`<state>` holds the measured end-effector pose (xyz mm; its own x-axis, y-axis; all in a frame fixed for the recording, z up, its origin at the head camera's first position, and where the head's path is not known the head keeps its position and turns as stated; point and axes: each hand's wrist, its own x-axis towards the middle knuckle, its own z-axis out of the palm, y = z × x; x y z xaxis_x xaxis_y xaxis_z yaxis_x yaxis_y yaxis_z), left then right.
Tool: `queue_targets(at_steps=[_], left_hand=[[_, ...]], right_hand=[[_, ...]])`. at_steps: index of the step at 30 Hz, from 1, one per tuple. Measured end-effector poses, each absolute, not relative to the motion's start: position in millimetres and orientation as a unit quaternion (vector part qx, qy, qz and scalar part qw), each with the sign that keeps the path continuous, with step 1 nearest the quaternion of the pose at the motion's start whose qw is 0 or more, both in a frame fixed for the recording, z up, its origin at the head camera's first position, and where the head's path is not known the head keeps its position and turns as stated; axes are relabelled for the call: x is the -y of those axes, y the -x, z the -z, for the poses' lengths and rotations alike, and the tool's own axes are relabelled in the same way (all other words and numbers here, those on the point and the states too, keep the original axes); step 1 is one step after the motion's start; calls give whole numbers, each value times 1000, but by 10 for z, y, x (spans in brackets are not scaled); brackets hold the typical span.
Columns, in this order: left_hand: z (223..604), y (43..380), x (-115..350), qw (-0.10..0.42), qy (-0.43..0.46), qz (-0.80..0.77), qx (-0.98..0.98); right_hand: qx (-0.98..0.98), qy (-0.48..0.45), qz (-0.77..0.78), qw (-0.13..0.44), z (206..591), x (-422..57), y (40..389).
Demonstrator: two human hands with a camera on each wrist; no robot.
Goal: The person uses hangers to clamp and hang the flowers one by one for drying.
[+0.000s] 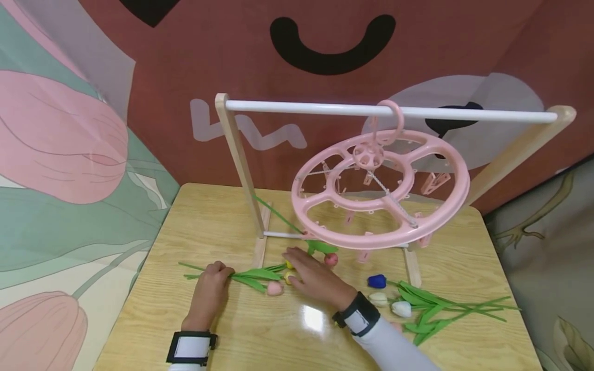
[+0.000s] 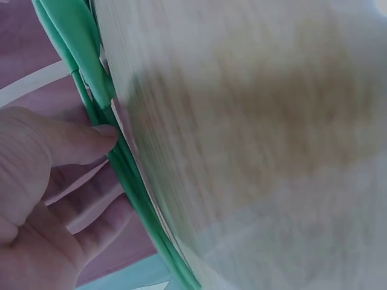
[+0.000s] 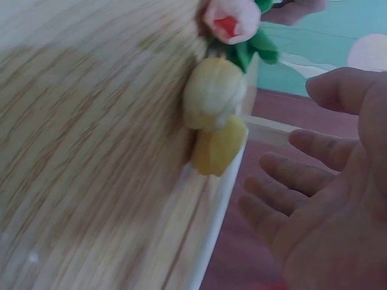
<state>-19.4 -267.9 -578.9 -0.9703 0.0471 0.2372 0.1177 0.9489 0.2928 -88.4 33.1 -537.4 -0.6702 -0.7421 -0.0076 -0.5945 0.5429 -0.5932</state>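
My left hand pinches the green stems of a bunch of artificial tulips between thumb and fingers, low over the table. At the other end of that bunch are a pink tulip head, a pale yellow one and a deeper yellow one. Beside these heads, my right hand is held with its fingers extended and nothing in its palm. In the head view it partly covers the yellow heads. Just beyond its fingers lies another pink tulip with a green leaf, its stem reaching back under the rack.
A pink round clip hanger hangs by its hook from the white bar of a wooden rack, above the table. On the right lie several more tulips, among them a blue head and a white one.
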Motion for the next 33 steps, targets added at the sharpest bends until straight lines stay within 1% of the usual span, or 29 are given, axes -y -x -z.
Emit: queue_targets(at_steps=[4,11,13,16,23,27,30,33], left_hand=[[5773,203,2694,112,54,134,983],[5670,208,2648,141,82,114,980],[5627,208,2614,146,85,107,980],[5558,212,2557,154,89,102,979],[5387,220,2404,173,109,91,975],[5289,214,2335,180,115,81,974],[5218,209,2298,182,115,79,973],[5154,208,2264,186,117,82,972]], right_hand=[[-874,378,271,137,5430,-343,913],[-875,378,266,144,5516,-352,948],[-878,381,256,138,5529,-351,950],[-882,388,242,116,5534,-341,958],[-882,418,217,27,5483,-326,994],[-883,430,190,-13,5479,-347,1000],[-882,427,198,-29,5474,-376,990],[-881,415,226,-26,5472,-406,971]])
